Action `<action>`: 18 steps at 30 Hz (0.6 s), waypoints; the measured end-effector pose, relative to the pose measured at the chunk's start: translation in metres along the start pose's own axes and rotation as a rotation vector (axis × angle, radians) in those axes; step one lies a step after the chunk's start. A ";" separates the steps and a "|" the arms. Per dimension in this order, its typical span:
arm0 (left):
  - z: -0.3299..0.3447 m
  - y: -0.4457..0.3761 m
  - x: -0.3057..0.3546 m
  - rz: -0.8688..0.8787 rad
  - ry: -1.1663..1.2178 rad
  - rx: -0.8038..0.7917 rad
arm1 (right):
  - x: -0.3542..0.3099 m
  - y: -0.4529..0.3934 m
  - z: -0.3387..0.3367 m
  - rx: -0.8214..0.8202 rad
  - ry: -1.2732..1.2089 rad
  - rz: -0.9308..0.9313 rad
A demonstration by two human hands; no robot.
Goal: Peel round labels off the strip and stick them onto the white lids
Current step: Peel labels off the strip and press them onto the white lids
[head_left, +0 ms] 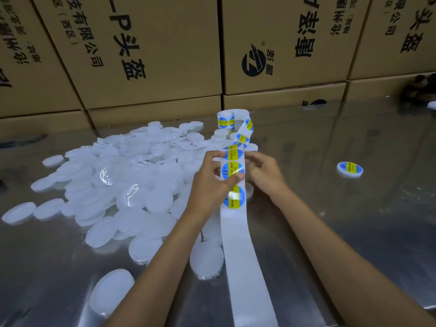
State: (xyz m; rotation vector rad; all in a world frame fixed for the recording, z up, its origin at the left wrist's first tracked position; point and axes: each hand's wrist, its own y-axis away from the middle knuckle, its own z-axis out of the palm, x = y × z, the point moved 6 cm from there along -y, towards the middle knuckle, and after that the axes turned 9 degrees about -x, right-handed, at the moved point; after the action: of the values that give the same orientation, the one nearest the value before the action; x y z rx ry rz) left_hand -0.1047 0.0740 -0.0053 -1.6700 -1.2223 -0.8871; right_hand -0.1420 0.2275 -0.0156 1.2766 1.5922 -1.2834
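A white backing strip (pixel 243 256) carrying round blue-and-yellow labels (pixel 232 169) runs from a small roll (pixel 226 120) at the back down past the table's front edge. My left hand (pixel 212 182) grips the strip from the left, thumb pressed across it between two labels. Touching the strip's right edge, my right hand (pixel 264 173) has its fingers curled behind it. A big heap of white lids (pixel 132 175) covers the table to the left. One lid with a label stuck on it (pixel 349 168) lies alone at the right.
The shiny metal table (pixel 354 220) reflects the surroundings. Stacked brown cardboard boxes (pixel 153 55) with black print form a wall along its far edge. A dark object (pixel 420 88) sits at the far right corner.
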 end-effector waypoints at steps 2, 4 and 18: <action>0.015 -0.002 0.002 0.048 -0.142 -0.074 | 0.013 0.006 -0.014 0.051 -0.084 0.096; 0.031 -0.004 0.006 0.099 -0.316 -0.180 | 0.021 0.014 -0.030 0.046 -0.226 0.217; 0.016 -0.009 -0.015 0.236 -1.014 -0.278 | 0.003 0.050 -0.046 -0.106 0.422 -0.033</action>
State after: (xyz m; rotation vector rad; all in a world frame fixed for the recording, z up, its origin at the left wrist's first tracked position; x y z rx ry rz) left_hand -0.1161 0.0855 -0.0226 -2.5611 -1.5092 0.0041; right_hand -0.0924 0.2739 -0.0203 1.5297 1.9490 -0.9733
